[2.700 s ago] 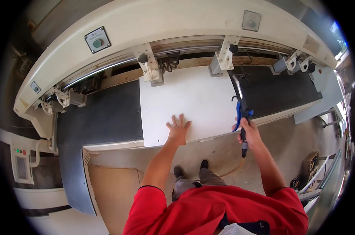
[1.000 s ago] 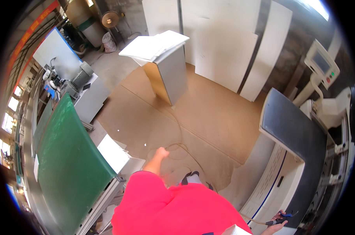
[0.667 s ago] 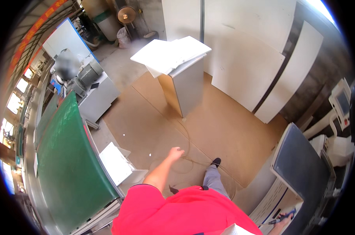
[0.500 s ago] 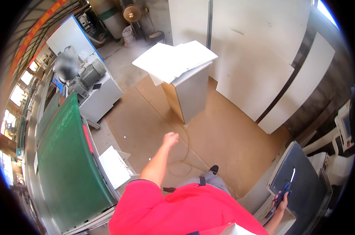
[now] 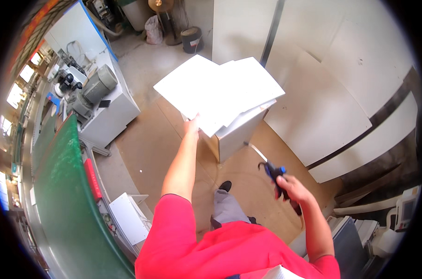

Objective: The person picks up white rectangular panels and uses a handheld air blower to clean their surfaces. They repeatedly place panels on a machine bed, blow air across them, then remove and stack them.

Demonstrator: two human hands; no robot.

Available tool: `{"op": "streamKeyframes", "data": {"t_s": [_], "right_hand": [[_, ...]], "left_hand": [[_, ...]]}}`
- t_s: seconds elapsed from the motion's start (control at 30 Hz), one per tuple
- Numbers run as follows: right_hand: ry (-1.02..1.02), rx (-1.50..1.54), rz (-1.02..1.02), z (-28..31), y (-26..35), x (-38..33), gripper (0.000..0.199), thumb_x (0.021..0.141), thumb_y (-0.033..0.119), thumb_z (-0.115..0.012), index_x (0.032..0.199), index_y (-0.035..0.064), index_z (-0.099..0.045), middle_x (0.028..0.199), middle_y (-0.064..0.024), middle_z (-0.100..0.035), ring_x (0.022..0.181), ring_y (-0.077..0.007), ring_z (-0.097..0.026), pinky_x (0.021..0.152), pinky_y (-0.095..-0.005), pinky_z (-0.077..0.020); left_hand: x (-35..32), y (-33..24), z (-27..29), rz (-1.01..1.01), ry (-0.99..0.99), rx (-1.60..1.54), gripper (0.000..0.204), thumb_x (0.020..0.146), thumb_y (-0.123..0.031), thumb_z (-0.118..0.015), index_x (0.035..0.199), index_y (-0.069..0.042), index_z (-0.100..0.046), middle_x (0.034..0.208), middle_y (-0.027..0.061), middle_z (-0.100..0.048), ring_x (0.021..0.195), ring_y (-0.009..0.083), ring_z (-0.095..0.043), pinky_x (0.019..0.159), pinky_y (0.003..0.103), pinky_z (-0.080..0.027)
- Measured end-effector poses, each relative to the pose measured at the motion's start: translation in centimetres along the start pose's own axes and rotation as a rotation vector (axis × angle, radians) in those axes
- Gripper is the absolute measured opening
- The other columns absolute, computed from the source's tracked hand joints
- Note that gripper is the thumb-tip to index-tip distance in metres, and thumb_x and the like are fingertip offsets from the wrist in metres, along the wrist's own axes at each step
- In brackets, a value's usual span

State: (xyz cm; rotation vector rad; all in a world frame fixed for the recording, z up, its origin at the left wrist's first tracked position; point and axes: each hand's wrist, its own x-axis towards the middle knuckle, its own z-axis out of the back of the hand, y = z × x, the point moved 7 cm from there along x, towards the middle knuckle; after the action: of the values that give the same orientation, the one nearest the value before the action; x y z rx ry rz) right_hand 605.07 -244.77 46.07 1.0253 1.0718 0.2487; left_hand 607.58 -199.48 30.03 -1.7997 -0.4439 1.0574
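Note:
A stack of white panels (image 5: 220, 90) lies on a low white-and-wood stand (image 5: 236, 137) straight ahead. My left hand (image 5: 192, 124) reaches out to the near edge of the top panel and touches it; I cannot tell whether the fingers grip it. My right hand (image 5: 290, 186) is held low at the right, closed around a black and blue hand tool (image 5: 275, 173) whose thin nozzle points up and left.
Tall white boards (image 5: 332, 83) lean against the wall at the right. A green-topped machine table (image 5: 66, 204) runs along the left, with a white machine cabinet and motor (image 5: 101, 100) behind it. Brown board covers the floor (image 5: 146, 149).
I have turned away from the machine bed with the white panel. The panel stack has come closer, and my left hand has stretched out to its edge. The tool stays in my right hand.

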Motion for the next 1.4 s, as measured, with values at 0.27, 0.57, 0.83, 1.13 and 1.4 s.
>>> {"op": "streamKeyframes", "data": {"t_s": [0.27,0.57,0.83,1.13,1.4], "right_hand": [[0.062,-0.12,-0.051,0.7,13.9,17.6,0.05,0.096,0.049,-0.045,0.099,0.0009,-0.057,0.065,-0.0079,-0.06,0.054,-0.0171,-0.06,0.046,-0.0298,-0.0441],[0.177,-0.226,-0.01,-4.2,21.5,25.2,0.046,0.097,0.044,-0.045,0.099,-0.0012,-0.055,0.066,-0.0062,-0.056,0.055,-0.0161,-0.058,0.048,-0.0313,-0.0452],[0.089,0.139,0.229,10.8,13.0,4.6,0.05,0.095,0.047,-0.049,0.109,0.0,-0.059,0.071,-0.0074,-0.063,0.06,-0.0162,-0.063,0.046,-0.027,-0.0441],[-0.104,0.777,-0.016,0.7,-25.7,-33.1,0.05,0.096,0.047,-0.047,0.119,0.0027,-0.054,0.069,-0.0056,-0.056,0.057,-0.021,-0.057,0.046,-0.029,-0.0462],[-1.031,1.497,0.323,-22.6,-41.3,-50.8,0.049,0.097,0.049,-0.043,0.112,0.0043,-0.054,0.068,-0.0062,-0.054,0.063,-0.0221,-0.059,0.046,-0.0286,-0.0448]], "left_hand": [[-7.7,1.2,0.6,0.071,0.23,-0.234,0.048,0.08,-0.001,-0.065,0.125,0.007,-0.049,0.12,0.0144,-0.059,0.111,0.026,-0.057,0.097,0.038,-0.045],[-7.6,2.3,5.5,0.069,0.245,-0.602,0.061,0.073,-0.005,-0.064,0.13,0.005,-0.045,0.121,0.0183,-0.058,0.11,0.0346,-0.058,0.097,0.045,-0.048],[-15.2,-3.9,1.7,-0.053,0.506,-0.45,0.072,0.066,-0.007,-0.065,0.133,0.004,-0.043,0.122,0.0192,-0.057,0.11,0.0372,-0.057,0.097,0.046,-0.048],[-35.1,2.3,-19.5,0.406,1.223,-0.237,0.073,0.071,-0.025,-0.054,0.136,0.005,-0.039,0.132,0.0242,-0.05,0.118,0.0417,-0.053,0.098,0.055,-0.045],[-60.9,24.2,-37.4,0.69,1.702,0.254,0.065,0.072,-0.021,-0.058,0.129,0.005,-0.045,0.118,0.0214,-0.058,0.106,0.0375,-0.059,0.092,0.048,-0.049]]}}
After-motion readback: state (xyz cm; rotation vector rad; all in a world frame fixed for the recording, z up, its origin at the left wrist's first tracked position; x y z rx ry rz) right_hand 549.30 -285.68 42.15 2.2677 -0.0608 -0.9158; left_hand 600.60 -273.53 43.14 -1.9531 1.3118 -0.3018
